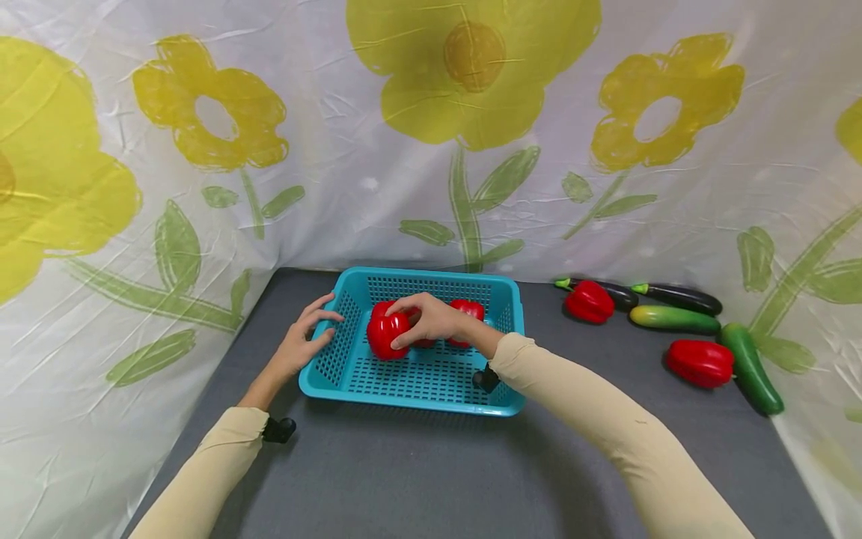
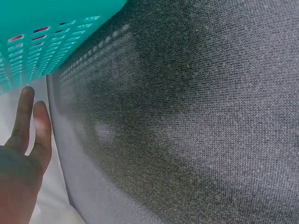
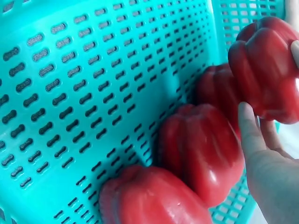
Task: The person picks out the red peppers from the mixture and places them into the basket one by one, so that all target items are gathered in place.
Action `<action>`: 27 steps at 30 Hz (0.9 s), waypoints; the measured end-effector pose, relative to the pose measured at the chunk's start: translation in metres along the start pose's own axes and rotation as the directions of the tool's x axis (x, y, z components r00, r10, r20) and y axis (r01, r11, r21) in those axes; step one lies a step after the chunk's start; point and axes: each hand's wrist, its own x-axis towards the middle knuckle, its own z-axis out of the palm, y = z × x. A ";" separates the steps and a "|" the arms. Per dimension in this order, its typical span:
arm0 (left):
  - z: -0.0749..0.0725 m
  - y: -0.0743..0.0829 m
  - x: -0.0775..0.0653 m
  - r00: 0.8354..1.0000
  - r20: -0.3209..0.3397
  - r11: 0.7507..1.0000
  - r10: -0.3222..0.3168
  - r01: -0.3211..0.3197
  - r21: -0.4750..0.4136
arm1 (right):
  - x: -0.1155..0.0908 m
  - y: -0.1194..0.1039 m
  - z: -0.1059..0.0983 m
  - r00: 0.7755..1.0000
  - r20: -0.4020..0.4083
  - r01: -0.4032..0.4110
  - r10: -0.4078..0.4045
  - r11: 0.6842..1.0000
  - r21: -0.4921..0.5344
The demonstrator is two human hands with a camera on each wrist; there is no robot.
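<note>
A red bell pepper (image 1: 386, 338) is gripped by my right hand (image 1: 436, 318), thumb and fingers on its side, inside the left part of a blue-green plastic basket (image 1: 411, 405). In the right wrist view the held bell pepper (image 3: 266, 65) is raised, overlapping another red bell pepper (image 3: 217, 88) behind it. Two more, a middle bell pepper (image 3: 201, 151) and a near bell pepper (image 3: 152, 198), lie along the basket's side. My left hand (image 1: 299, 340) is at the basket's left rim with its fingers spread and holds nothing; two of its fingers (image 2: 42, 128) show below the slotted wall.
On the dark grey table (image 1: 404, 479), to the basket's right, lie two red bell peppers, one at the back (image 1: 589, 302) and one nearer (image 1: 700, 363). Beside them are two eggplants (image 1: 680, 298), a yellow-green cucumber-like vegetable (image 1: 673, 320) and a green one (image 1: 749, 367). A flowered sheet (image 1: 323, 187) hangs behind.
</note>
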 end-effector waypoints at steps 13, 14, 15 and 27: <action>0.001 0.010 0.000 1.000 -0.017 1.000 -0.007 0.007 -0.016 | -0.002 -0.001 0.015 0.999 -0.012 -0.043 0.044 0.998 0.047; 0.001 0.015 0.001 1.000 -0.017 1.000 -0.005 0.005 -0.019 | -0.002 -0.001 0.016 0.999 -0.015 -0.045 0.045 0.998 0.048; 0.001 0.020 0.001 1.000 -0.014 1.000 -0.005 0.005 -0.017 | -0.002 -0.001 0.017 0.999 -0.019 -0.045 0.046 0.998 0.050; 0.000 0.009 0.001 1.000 -0.007 1.000 0.001 -0.001 -0.023 | -0.005 0.000 0.029 0.995 -0.036 -0.088 0.091 0.994 0.068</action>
